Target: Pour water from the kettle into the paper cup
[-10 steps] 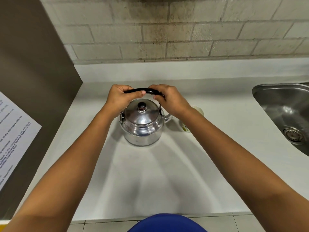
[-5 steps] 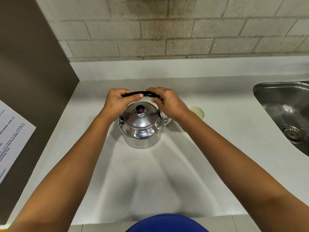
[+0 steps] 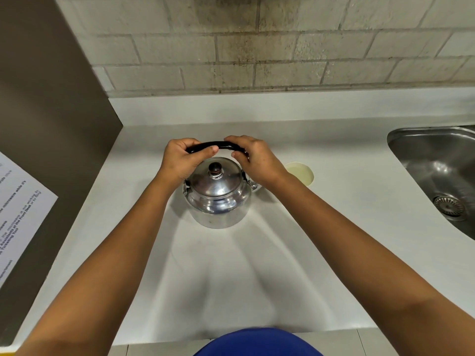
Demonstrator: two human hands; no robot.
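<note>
A shiny metal kettle (image 3: 218, 199) with a dark lid knob stands upright on the white counter (image 3: 257, 265), its spout pointing right. Its black handle (image 3: 217, 144) arches over the lid. My left hand (image 3: 181, 160) grips the handle's left end and my right hand (image 3: 254, 160) grips its right end. Just right of the kettle stands a pale paper cup (image 3: 302, 172), partly hidden behind my right wrist; its open top shows.
A steel sink (image 3: 437, 170) with a drain strainer is set into the counter at the right. A brown side panel (image 3: 51, 124) with a printed notice (image 3: 18, 217) bounds the left. A brick wall runs behind the counter.
Both hands stay on the kettle's handle and the kettle stays on the counter. The view has shifted slightly, and more of the cup's top shows beside my right wrist.
</note>
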